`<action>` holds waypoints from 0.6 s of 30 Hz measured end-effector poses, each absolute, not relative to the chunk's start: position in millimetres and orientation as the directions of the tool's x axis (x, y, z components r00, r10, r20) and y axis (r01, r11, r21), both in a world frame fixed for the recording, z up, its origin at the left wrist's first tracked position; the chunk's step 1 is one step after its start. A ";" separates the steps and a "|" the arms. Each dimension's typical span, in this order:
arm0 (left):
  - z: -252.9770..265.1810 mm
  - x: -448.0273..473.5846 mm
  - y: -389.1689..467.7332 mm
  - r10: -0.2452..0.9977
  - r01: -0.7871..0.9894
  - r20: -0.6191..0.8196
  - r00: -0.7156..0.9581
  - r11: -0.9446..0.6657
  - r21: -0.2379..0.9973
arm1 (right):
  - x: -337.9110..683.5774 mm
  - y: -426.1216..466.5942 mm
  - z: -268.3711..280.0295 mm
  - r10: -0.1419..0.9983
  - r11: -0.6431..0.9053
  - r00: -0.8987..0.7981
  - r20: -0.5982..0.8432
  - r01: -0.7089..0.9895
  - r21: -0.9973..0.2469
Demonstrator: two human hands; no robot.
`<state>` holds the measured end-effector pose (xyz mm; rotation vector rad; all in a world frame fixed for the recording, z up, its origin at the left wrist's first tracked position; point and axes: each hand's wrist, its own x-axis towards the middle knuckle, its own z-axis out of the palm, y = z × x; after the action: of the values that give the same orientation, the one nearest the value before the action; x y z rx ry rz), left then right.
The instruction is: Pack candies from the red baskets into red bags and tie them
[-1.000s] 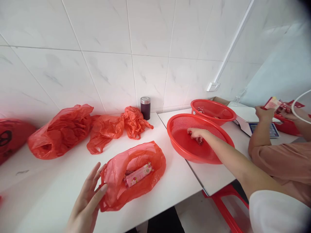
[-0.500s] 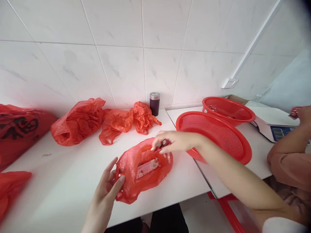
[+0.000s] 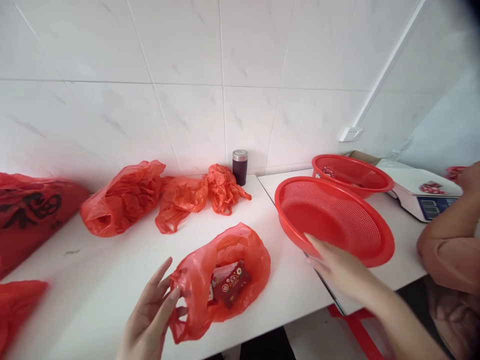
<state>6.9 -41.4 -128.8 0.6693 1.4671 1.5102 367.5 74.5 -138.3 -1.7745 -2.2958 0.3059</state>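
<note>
On the white table stands an open red plastic bag [image 3: 198, 280] with its mouth facing up. My left hand [image 3: 152, 310] is closed on the bag's gathered left edge near the handle, thumb in front. Inside the bag lies a dark red packet [image 3: 233, 282] with a flower print, over a pink packet [image 3: 224, 272] that is partly hidden. My right hand [image 3: 339, 267] is at the near left rim of a red plastic basket [image 3: 360, 225], fingers stretched and apart, nothing visible in them. Whether it touches the rim I cannot tell.
Behind that basket is a second red basket [image 3: 352, 172] with small packets. A scale [image 3: 423, 187] bearing a red-and-white packet stands right, beside another person's arm [image 3: 446, 220]. Crumpled red bags [image 3: 123, 200] and a dark tumbler [image 3: 240, 167] line the wall.
The dark red thing has left my right hand, and a dark red packet now lies in the bag. That hand has moved right to the basket. A packet now rests on the scale.
</note>
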 end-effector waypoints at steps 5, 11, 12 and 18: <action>-140.1 -0.6 -33.9 0.875 -0.225 -0.255 -0.412 0.174 0.959 | 346.5 20.8 -189.1 0.908 0.297 -0.181 0.378 0.914 -0.276; -140.3 2.7 -32.5 0.871 -0.180 -0.221 -0.438 0.156 0.971 | 340.5 18.5 -173.1 0.920 0.296 -0.182 0.348 0.903 -0.311; -140.2 3.4 -33.9 0.871 -0.183 -0.222 -0.438 0.156 0.971 | 342.0 23.5 -165.2 0.922 0.310 -0.200 0.333 0.895 -0.321; -134.2 10.1 -42.8 0.871 -0.165 -0.181 -0.457 0.118 0.979 | 369.6 92.3 -115.6 0.961 0.268 -0.270 0.056 0.867 -0.420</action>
<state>10.1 -42.8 -134.2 0.7220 1.5181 1.4892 369.6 92.3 -115.6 -1.6783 -2.2432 0.4459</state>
